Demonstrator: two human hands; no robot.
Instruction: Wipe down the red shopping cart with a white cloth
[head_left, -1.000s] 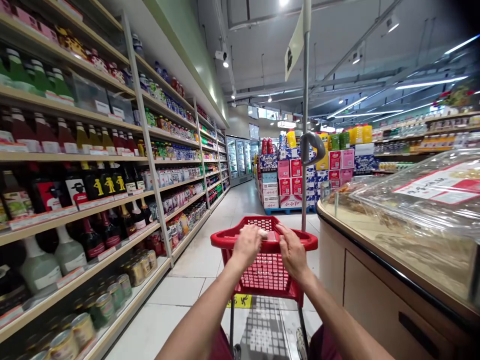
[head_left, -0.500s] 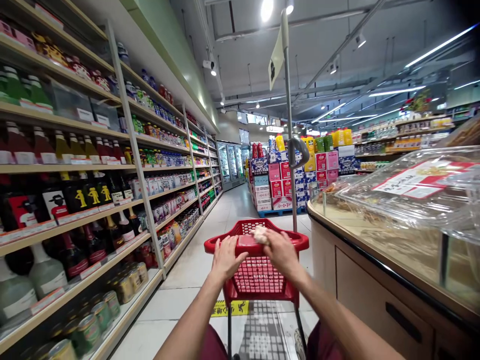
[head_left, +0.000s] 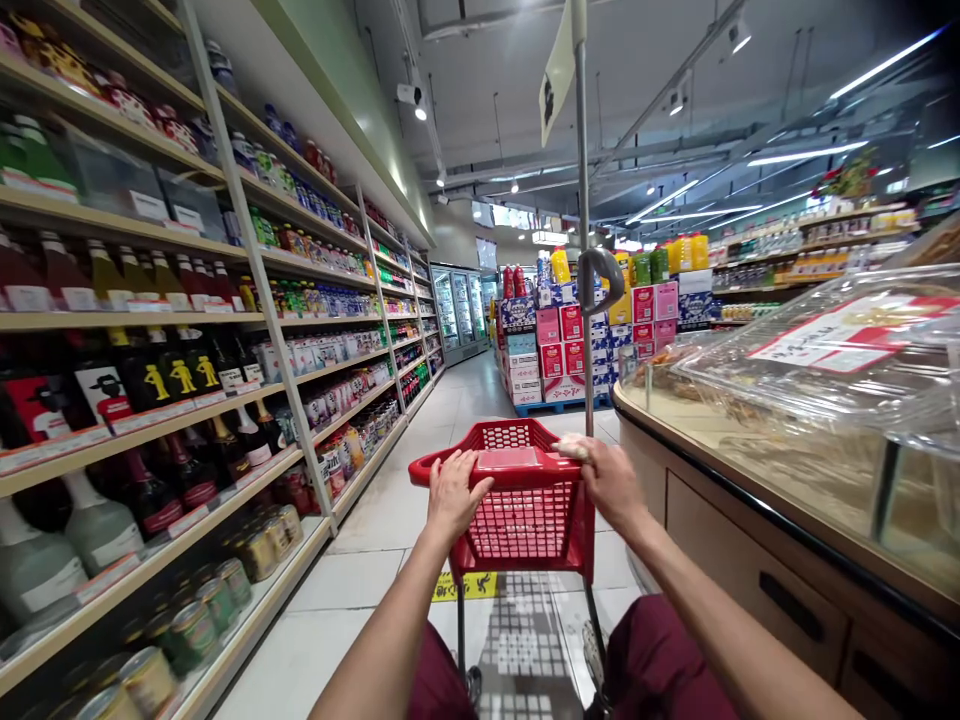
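A red shopping cart with a lattice basket stands right before me. My left hand lies over the left part of its handle, fingers curled across the bar and thumb on the near side. In my right hand is a crumpled white tissue, pinched at the fingertips. That hand is at the handle's right end, wiping distance from the bar; how firmly it touches is hidden. A pale label panel shows on the handle between both hands.
Shelves of bottles and cans line the left. At right stands a curved counter with clear plastic food packs. A metal pole rises beyond the cart, near stacked drink cartons. A yellow floor sign lies underneath.
My right hand has slid with the tissue from the handle's middle to its right end. My left hand stays on the handle. The view has shifted slightly.
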